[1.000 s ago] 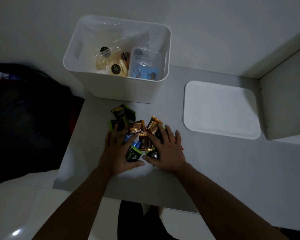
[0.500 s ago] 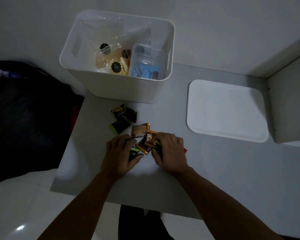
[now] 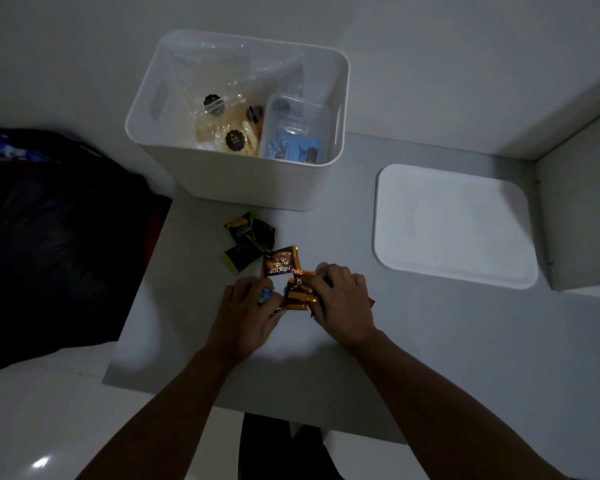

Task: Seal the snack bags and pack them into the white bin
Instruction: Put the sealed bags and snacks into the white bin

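Item: orange foil snack packets (image 3: pixel 300 292), clutched in your curled right hand (image 3: pixel 342 301); left hand (image 3: pixel 248 311) grips adjacent wrappers. White plastic bin (image 3: pixel 236 178) lies straight ahead, equally near both.

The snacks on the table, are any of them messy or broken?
None look torn or spilled. Two green packets and one orange packet lie apart from the pile under the left hand and right hand, short of the bin.

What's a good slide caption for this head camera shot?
Both hands, left hand and right hand, gather small snack packets on the grey table before the white bin.
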`<state>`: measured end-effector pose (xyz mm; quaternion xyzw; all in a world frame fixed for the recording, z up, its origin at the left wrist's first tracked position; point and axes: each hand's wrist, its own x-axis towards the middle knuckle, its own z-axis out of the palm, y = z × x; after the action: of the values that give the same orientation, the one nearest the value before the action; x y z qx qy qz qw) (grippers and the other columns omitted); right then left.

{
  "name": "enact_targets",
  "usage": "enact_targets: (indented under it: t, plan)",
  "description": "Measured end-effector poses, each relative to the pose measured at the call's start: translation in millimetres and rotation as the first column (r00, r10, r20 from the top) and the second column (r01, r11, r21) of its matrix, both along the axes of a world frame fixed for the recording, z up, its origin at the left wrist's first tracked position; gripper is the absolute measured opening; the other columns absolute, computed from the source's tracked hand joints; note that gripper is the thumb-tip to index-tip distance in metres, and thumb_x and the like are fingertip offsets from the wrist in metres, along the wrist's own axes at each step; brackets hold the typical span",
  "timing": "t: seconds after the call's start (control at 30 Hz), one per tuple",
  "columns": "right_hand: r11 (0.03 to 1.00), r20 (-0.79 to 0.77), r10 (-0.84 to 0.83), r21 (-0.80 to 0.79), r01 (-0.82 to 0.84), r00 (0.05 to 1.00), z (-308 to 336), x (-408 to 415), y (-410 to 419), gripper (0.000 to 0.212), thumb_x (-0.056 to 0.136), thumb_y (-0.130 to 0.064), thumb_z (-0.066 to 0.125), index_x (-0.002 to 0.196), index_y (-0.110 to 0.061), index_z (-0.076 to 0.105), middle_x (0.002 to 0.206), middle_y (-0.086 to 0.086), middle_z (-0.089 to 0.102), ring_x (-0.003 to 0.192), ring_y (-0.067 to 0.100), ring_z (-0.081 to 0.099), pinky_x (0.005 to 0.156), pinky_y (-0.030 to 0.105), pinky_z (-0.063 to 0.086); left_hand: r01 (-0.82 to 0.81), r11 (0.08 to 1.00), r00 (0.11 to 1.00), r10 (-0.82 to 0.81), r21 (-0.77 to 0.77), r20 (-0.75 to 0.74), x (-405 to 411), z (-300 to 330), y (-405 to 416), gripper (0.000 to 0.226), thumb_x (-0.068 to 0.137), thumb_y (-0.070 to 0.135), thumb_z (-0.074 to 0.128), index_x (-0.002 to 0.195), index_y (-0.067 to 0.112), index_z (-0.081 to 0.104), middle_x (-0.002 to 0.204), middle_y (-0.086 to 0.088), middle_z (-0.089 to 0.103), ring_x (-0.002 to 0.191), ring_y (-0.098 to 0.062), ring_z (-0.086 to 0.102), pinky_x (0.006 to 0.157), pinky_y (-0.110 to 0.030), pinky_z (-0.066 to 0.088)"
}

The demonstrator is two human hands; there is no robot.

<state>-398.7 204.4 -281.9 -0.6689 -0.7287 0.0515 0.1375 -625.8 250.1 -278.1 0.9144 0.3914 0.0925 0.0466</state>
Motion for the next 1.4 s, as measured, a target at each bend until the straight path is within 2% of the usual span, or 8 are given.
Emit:
enact_targets:
  t: [0.13,0.23,0.53,0.67,0.83,1.03,1.23,1.4]
  plan:
    - [0.998,-0.096,0.046,-0.026,-0.048,0.994,8,7,7,0.034,0.092,-0.039,0.059,0.121,-0.022,0.065,0.106,0.004,0.060,0.083,0.021,0.058,0.064,0.032,0.044,-0.037,0.994,0.998,0.043,-0.103,0.053,8,7,0,0.023,0.074,0.030,0.075,0.087,0.016,0.062,0.100,-0.001,0.061,0.098,-0.026,0.055,0.059,-0.032,0.048]
    - [0.997,-0.209,0.007,-0.068,-0.021,0.978,25,14,3,0.029,0.096,-0.037,0.056,0.121,-0.024,0.061,0.106,0.000,0.060,0.080,0.018,0.060,0.056,0.025,0.043,-0.165,0.959,0.985,0.173,-0.231,0.016,15,18,-4,0.023,0.074,0.037,0.066,0.088,0.022,0.055,0.097,0.006,0.053,0.096,-0.020,0.051,0.050,-0.031,0.048]
    - [0.962,-0.488,-0.255,-0.216,0.167,0.835,89,5,-27,0.022,0.096,-0.040,0.053,0.116,-0.034,0.059,0.101,-0.009,0.056,0.084,0.018,0.066,0.068,0.038,0.057,-0.336,0.788,0.832,0.505,-0.515,0.231,22,97,-37,0.019,0.082,0.044,0.058,0.082,0.034,0.043,0.092,0.012,0.045,0.090,-0.017,0.055,0.061,-0.035,0.047]
    - [0.990,-0.601,-0.140,-0.084,0.112,0.787,156,-3,33,0.023,0.096,-0.039,0.056,0.116,-0.035,0.066,0.099,-0.013,0.058,0.085,0.012,0.066,0.072,0.043,0.058,-0.388,0.796,0.727,0.574,-0.464,0.376,28,160,18,0.016,0.083,0.040,0.068,0.088,0.032,0.055,0.094,0.010,0.055,0.091,-0.017,0.058,0.070,-0.035,0.051]
    - [0.991,-0.645,-0.107,-0.008,0.133,0.756,254,-16,143,0.019,0.097,-0.046,0.057,0.104,-0.031,0.067,0.093,-0.001,0.068,0.079,0.016,0.069,0.071,0.041,0.059,-0.312,0.900,0.643,0.437,-0.306,0.629,24,250,117,0.022,0.086,0.023,0.075,0.081,0.024,0.053,0.077,0.004,0.056,0.069,-0.019,0.057,0.061,-0.027,0.044]
    - [0.975,-0.531,-0.199,-0.191,0.112,0.824,295,-41,250,0.024,0.096,-0.042,0.063,0.083,-0.022,0.065,0.079,-0.001,0.070,0.076,0.021,0.068,0.072,0.037,0.055,-0.439,0.732,0.652,0.659,-0.522,0.376,8,291,222,0.021,0.081,0.040,0.063,0.083,0.019,0.060,0.082,0.002,0.065,0.083,-0.024,0.063,0.073,-0.036,0.053]
    - [0.853,-0.274,-0.245,-0.517,0.072,0.930,265,-62,307,0.036,0.091,-0.038,0.069,0.109,-0.008,0.074,0.104,0.011,0.074,0.095,0.026,0.068,0.088,0.037,0.056,-0.487,0.642,0.741,0.663,-0.593,0.109,-8,264,284,0.029,0.074,0.037,0.067,0.093,0.014,0.065,0.096,-0.008,0.069,0.094,-0.031,0.067,0.084,-0.040,0.058]
    - [0.757,-0.185,-0.223,-0.652,0.050,0.957,228,-77,322,0.040,0.094,-0.038,0.066,0.117,-0.005,0.072,0.116,0.016,0.072,0.107,0.032,0.067,0.098,0.041,0.054,-0.504,0.663,0.800,0.600,-0.553,-0.010,-10,226,299,0.021,0.086,0.025,0.062,0.101,0.011,0.061,0.114,-0.015,0.067,0.110,-0.037,0.062,0.092,-0.039,0.052]
